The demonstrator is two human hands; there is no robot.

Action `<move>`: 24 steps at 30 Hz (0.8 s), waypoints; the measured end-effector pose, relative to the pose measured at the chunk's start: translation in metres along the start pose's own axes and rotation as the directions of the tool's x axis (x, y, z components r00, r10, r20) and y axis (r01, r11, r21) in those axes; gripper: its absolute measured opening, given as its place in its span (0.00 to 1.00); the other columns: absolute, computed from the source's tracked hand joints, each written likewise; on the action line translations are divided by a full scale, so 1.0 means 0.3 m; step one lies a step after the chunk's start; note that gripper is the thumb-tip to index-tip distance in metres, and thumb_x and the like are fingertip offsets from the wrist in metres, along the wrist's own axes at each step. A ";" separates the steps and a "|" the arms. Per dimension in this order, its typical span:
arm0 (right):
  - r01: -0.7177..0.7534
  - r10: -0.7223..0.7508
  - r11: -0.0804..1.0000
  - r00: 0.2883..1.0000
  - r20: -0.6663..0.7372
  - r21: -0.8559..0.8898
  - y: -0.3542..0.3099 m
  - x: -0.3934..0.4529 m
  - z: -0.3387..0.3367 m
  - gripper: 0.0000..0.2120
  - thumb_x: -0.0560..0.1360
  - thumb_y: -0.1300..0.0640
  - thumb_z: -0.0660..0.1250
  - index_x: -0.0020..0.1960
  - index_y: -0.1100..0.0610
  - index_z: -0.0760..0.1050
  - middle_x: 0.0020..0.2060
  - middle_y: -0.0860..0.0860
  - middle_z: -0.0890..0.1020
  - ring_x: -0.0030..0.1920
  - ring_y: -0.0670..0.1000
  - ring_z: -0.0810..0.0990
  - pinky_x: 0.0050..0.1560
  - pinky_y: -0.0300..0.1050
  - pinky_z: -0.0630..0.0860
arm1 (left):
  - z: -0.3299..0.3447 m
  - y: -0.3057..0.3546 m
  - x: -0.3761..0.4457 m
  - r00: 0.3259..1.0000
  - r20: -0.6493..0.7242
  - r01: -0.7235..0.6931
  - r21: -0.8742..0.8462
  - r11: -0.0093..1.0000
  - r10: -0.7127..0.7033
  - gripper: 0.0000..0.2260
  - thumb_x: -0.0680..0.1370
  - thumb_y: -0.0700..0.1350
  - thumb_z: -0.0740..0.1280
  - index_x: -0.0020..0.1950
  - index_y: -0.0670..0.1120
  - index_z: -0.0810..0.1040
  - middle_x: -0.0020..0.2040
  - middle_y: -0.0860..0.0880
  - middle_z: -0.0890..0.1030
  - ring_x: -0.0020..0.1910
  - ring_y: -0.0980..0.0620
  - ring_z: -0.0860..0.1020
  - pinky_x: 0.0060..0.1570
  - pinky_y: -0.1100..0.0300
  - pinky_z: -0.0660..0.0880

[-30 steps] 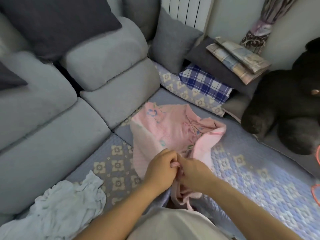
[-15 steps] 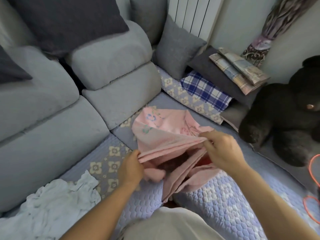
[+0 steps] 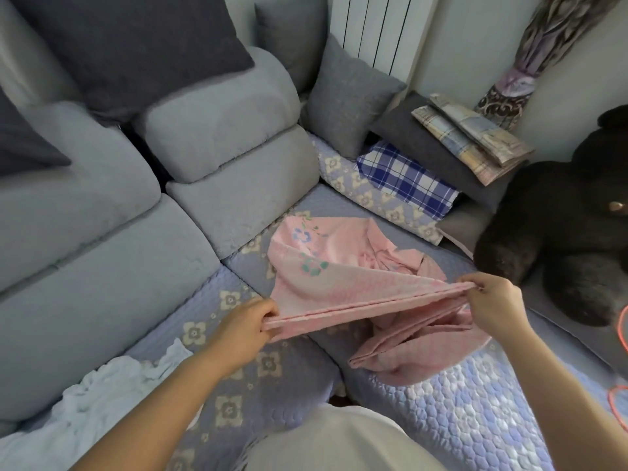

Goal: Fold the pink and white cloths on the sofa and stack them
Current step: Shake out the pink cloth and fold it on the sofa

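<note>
**A:** Since neither cloth is folded yet, I'd judge the task barely begun. Farthest left, the white cloth lies in a crumpled, wrinkled heap on the quilted cover of the sofa, apart from both hands.

**B:** And the hands?

**A:** The left hand has its fingers curled round one end of the pink cloth, pinching a doubled edge. That edge runs taut and straight across to the right hand, whose thumb and fingers pinch the other end.

**B:** So the pink one is in the air?

**A:** Partly. The stretched edge is lifted; the far part lies on the seat, and a loose fold sags onto the cover below the right hand. It looks soft and waffle-textured, with blue and green flower prints near its far corner.

**B:** What remains?

**A:** By my reckoning, nearly everything: squaring and folding the pink one, folding the white one, then stacking. The cover is stitched in pebbled cells with pale flower patches; the sofa cushions are plush grey blocks.
</note>
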State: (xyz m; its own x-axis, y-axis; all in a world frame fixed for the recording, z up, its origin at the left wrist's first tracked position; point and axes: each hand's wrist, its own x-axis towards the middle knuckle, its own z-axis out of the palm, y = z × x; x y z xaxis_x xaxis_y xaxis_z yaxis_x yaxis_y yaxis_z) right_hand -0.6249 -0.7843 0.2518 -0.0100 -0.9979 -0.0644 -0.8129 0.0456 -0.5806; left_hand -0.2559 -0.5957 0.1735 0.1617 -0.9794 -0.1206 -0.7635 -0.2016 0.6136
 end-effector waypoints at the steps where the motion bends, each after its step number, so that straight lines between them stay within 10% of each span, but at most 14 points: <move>1: 0.004 -0.004 1.000 1.000 0.007 -0.027 0.014 -0.001 0.016 0.25 0.73 0.69 0.60 0.36 0.37 0.75 0.43 0.51 0.83 0.45 0.56 0.81 0.47 0.46 0.75 | -0.001 -0.006 -0.008 0.997 0.063 0.052 0.011 0.999 -0.053 0.10 0.75 0.41 0.70 0.41 0.53 0.71 0.39 0.55 0.76 0.37 0.56 0.74 0.34 0.61 0.66; 5: 0.036 0.035 0.931 0.982 0.187 -0.363 0.083 -0.031 0.083 0.18 0.71 0.64 0.63 0.36 0.40 0.76 0.42 0.51 0.85 0.42 0.54 0.82 0.44 0.47 0.79 | -0.001 -0.005 -0.043 0.978 0.139 0.152 0.010 0.988 -0.152 0.10 0.75 0.45 0.69 0.40 0.48 0.67 0.37 0.49 0.78 0.33 0.52 0.70 0.32 0.57 0.64; 8: 0.307 0.070 0.703 0.868 0.491 -0.642 0.113 -0.080 0.156 0.10 0.73 0.47 0.67 0.54 0.38 0.76 0.55 0.47 0.84 0.53 0.52 0.82 0.52 0.43 0.77 | -0.012 0.066 -0.067 0.989 0.143 0.026 0.085 0.996 -0.038 0.10 0.73 0.41 0.64 0.39 0.50 0.63 0.34 0.50 0.72 0.34 0.52 0.68 0.32 0.55 0.61; 14: 0.533 -0.310 0.844 0.577 0.756 -0.061 -0.215 -0.342 0.241 0.26 0.69 0.41 0.72 0.65 0.33 0.69 0.44 0.35 0.77 0.40 0.39 0.74 0.43 0.30 0.68 | -0.013 0.270 -0.083 0.873 -0.006 -0.443 0.410 0.797 0.488 0.09 0.64 0.39 0.61 0.40 0.52 0.71 0.38 0.53 0.68 0.39 0.49 0.70 0.33 0.57 0.60; 18: 0.592 -0.544 0.798 0.626 0.559 0.114 -0.303 -0.430 0.316 0.15 0.69 0.42 0.65 0.54 0.45 0.71 0.43 0.48 0.83 0.42 0.52 0.79 0.42 0.46 0.74 | 0.005 0.341 -0.105 0.770 -0.169 -0.497 0.447 0.744 0.615 0.03 0.70 0.42 0.65 0.42 0.48 0.74 0.41 0.49 0.71 0.41 0.47 0.70 0.40 0.54 0.68; 20: 0.587 -0.568 0.799 0.665 0.486 0.131 -0.277 -0.416 0.336 0.17 0.70 0.46 0.58 0.58 0.45 0.71 0.43 0.49 0.84 0.43 0.55 0.80 0.41 0.48 0.75 | 0.030 0.311 -0.125 0.823 -0.383 -0.292 0.350 0.890 0.420 0.07 0.70 0.46 0.71 0.44 0.46 0.75 0.43 0.48 0.73 0.41 0.47 0.70 0.40 0.54 0.66; 22: 0.575 -0.556 0.811 0.701 0.446 0.107 -0.248 -0.410 0.350 0.14 0.70 0.50 0.57 0.55 0.45 0.70 0.40 0.51 0.83 0.41 0.59 0.80 0.39 0.51 0.75 | 0.049 0.286 -0.143 0.855 -0.503 0.093 -0.099 0.991 -0.130 0.11 0.74 0.50 0.71 0.47 0.45 0.74 0.44 0.49 0.74 0.42 0.47 0.72 0.39 0.53 0.70; 24: 0.518 -0.510 0.850 0.762 0.399 0.098 -0.221 -0.425 0.373 0.20 0.71 0.48 0.54 0.62 0.42 0.70 0.43 0.52 0.83 0.43 0.60 0.80 0.41 0.52 0.75 | 0.057 0.321 -0.158 0.762 -0.111 0.361 -0.745 0.561 -0.638 0.12 0.80 0.52 0.67 0.46 0.44 0.75 0.39 0.46 0.77 0.38 0.46 0.76 0.43 0.49 0.77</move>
State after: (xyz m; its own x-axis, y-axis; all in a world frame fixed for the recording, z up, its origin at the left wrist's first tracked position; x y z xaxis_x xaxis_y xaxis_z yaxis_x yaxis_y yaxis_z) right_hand -0.5044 -0.6548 0.2077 0.6398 -0.7646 -0.0770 -0.6388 -0.4735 -0.6064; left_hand -0.3478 -0.5687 0.2249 0.6803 -0.6164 -0.3966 0.0959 -0.4616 0.8819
